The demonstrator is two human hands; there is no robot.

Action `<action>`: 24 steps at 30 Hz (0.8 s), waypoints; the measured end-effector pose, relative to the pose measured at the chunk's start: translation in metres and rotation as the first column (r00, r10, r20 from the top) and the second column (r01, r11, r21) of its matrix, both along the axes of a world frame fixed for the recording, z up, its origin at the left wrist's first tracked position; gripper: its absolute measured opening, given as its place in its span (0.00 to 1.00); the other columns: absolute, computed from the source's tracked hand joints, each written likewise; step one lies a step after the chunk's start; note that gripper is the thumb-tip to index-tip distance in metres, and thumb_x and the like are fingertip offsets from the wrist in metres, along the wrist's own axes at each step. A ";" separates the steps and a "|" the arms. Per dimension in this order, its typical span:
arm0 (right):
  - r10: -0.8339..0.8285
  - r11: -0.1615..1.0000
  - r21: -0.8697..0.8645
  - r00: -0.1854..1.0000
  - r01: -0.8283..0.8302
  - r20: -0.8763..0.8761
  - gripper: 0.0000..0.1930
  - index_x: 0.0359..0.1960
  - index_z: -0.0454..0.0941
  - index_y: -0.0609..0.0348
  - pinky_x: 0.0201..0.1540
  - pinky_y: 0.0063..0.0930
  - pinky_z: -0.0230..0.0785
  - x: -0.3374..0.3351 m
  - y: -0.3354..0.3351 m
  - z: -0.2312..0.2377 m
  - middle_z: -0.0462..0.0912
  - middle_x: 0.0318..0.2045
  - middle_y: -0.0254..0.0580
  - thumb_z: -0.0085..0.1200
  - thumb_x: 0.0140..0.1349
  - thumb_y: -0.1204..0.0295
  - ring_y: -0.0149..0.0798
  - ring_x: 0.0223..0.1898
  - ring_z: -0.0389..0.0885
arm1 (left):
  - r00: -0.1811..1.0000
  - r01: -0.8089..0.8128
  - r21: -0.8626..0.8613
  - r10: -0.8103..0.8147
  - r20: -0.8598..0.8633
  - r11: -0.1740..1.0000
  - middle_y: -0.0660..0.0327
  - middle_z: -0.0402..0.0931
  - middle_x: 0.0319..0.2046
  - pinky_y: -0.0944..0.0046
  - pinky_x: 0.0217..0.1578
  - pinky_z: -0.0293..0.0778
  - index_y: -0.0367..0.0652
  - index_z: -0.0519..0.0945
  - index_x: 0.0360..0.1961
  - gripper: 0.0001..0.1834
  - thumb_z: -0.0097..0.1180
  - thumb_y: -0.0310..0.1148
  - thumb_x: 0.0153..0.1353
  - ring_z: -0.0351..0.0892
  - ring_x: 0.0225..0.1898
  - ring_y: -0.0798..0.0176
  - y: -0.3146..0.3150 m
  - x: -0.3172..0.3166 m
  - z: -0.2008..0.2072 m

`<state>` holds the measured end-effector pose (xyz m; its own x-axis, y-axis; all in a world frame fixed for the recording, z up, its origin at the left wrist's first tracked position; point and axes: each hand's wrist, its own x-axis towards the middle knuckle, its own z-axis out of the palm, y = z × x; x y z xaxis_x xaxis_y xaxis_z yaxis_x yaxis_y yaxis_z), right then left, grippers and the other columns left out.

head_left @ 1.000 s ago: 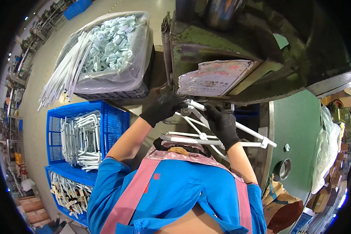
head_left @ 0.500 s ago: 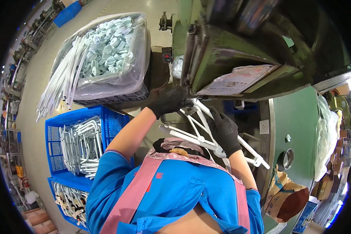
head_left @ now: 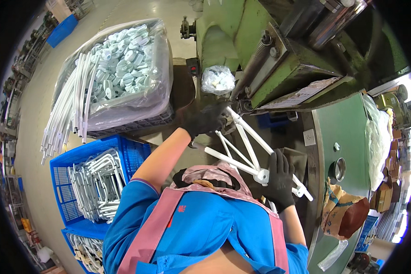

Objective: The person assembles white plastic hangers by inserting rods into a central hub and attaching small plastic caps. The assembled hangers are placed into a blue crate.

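Observation:
A white tubular frame (head_left: 248, 133) of crossing legs with round plastic joints slants in front of my body, its upper end just below the green press machine (head_left: 301, 68). At that upper end my left hand (head_left: 208, 119), in a black glove, has its fingers curled round the tube; part of the grip is hidden by the hand itself. My right hand (head_left: 281, 179), gloved too, lies over the lower right tube beside a round white joint (head_left: 263, 176), fingers pointing up and bent over it.
At left stands a plastic-lined crate (head_left: 123, 107) of pale plastic parts with white tubes on top. Blue baskets (head_left: 61, 182) of bent white tubes are below it. A clear bag (head_left: 218, 80) sits by the press. The green table (head_left: 345, 137) carries a metal bowl (head_left: 338, 169) and paper sack (head_left: 345, 212).
My right hand has slid down and right along the frame, next to the round joint. The left hand stays at the upper end. More of the clear bag by the press now shows.

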<state>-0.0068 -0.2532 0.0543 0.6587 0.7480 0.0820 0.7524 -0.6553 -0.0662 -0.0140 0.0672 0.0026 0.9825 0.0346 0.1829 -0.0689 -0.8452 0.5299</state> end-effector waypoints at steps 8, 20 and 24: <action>-0.202 0.977 0.048 0.974 0.208 -0.101 0.41 0.59 0.64 0.52 0.44 0.46 0.64 0.018 -0.040 -0.041 0.76 0.41 0.44 0.66 0.36 0.70 0.51 0.44 0.73 | 0.990 0.114 -0.440 -0.064 0.128 0.891 0.43 0.72 0.51 0.53 0.52 0.69 0.39 0.56 0.67 0.34 0.45 0.24 0.57 0.75 0.49 0.44 0.001 0.000 -0.033; -0.095 0.988 0.103 0.984 0.111 -0.151 0.32 0.54 0.68 0.56 0.40 0.43 0.70 0.027 -0.037 -0.028 0.78 0.39 0.48 0.61 0.41 0.71 0.53 0.41 0.77 | 0.977 0.072 -0.248 -0.018 0.213 0.966 0.45 0.75 0.46 0.50 0.47 0.71 0.38 0.60 0.64 0.30 0.48 0.27 0.59 0.76 0.45 0.44 0.002 -0.001 -0.054; -0.086 0.988 0.117 0.986 0.103 -0.140 0.31 0.52 0.69 0.56 0.39 0.44 0.71 0.024 -0.041 -0.026 0.79 0.39 0.49 0.63 0.41 0.69 0.53 0.40 0.78 | 0.961 -0.180 -0.433 0.065 -0.268 0.883 0.47 0.76 0.43 0.55 0.47 0.72 0.38 0.64 0.61 0.28 0.49 0.24 0.57 0.77 0.44 0.49 -0.002 -0.002 -0.020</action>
<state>0.0174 -0.2947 0.0284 0.7371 0.6715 0.0762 0.6664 -0.7034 -0.2472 -0.0159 0.0647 -0.0170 0.9764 0.1791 -0.1205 0.1963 -0.5046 0.8407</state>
